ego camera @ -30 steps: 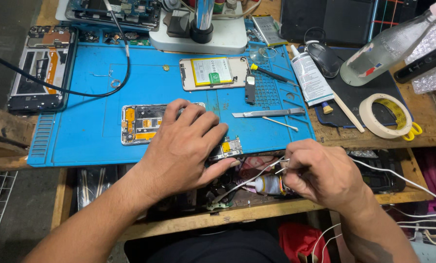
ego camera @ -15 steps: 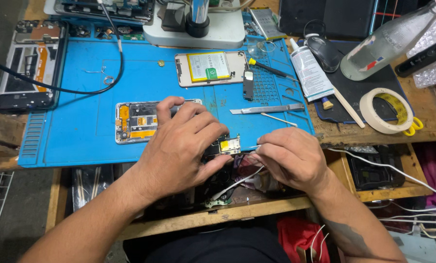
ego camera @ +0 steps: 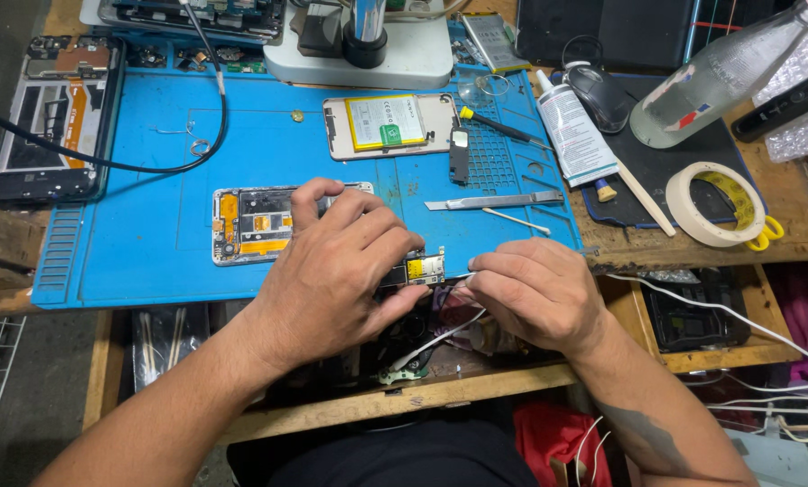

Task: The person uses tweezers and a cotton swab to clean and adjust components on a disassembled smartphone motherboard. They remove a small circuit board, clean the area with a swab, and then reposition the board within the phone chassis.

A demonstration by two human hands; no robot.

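Hands meet at the front edge of a blue work mat (ego camera: 151, 180), where a small circuit board (ego camera: 424, 268) with a yellow patch sits between them. The left hand (ego camera: 336, 271) lies palm down over the mat's near edge, its fingers curled and pressed onto the board, pinching it from the left so that only the board's right end shows. The right hand (ego camera: 535, 293) is loosely fisted just beside the board, its fingertips drawn together toward the board's right edge; whether they pinch anything cannot be told, since the knuckles hide it. A white cable (ego camera: 431, 341) runs under both hands. Partly covered by the left hand's fingers, an opened phone frame (ego camera: 250, 224) with orange flex strips lies on the mat. Farther back rest a second opened phone with a yellow-bordered battery (ego camera: 386, 122), metal tweezers (ego camera: 494, 201) and a thin white stick (ego camera: 517, 221). To the right, off the mat, stand a roll of tape (ego camera: 715, 203), a white tube (ego camera: 573, 131) and a clear bottle (ego camera: 720, 77). A microscope base (ego camera: 368, 54) stands at the mat's far edge.
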